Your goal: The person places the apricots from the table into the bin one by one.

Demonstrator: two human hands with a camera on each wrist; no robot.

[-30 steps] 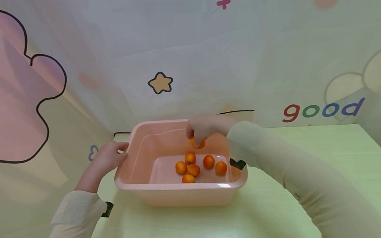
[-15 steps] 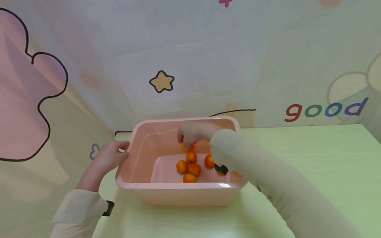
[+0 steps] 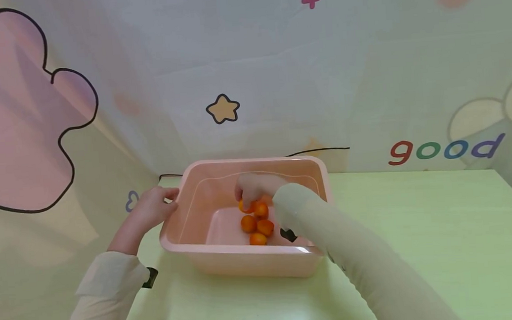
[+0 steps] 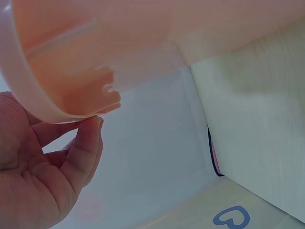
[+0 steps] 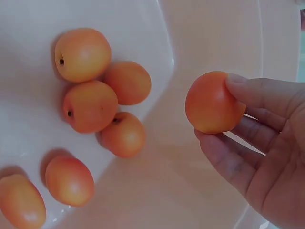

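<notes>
A pink plastic basin (image 3: 254,264) stands on the table. My left hand (image 3: 150,208) pinches its left rim between thumb and fingers; the left wrist view shows the fingertips on the basin's edge (image 4: 28,90). Inside the basin, my right hand (image 3: 255,185) holds an orange-red apricot (image 5: 212,102) by thumb and fingers, above the basin floor. Several other apricots (image 5: 90,106) lie on that floor, most of them clustered. Two more apricots (image 5: 70,181) sit apart in the right wrist view; my right forearm hides them in the head view.
A pale green tabletop (image 3: 421,227) extends right of and in front of the basin. Close behind it hangs a printed cloth backdrop (image 3: 277,79). My right sleeve (image 3: 347,248) crosses over the basin's right side.
My right hand has moved left and lower into the basin with the apricot, close beside the cluster. My left hand keeps its grip on the rim. The head view has shifted slightly.
</notes>
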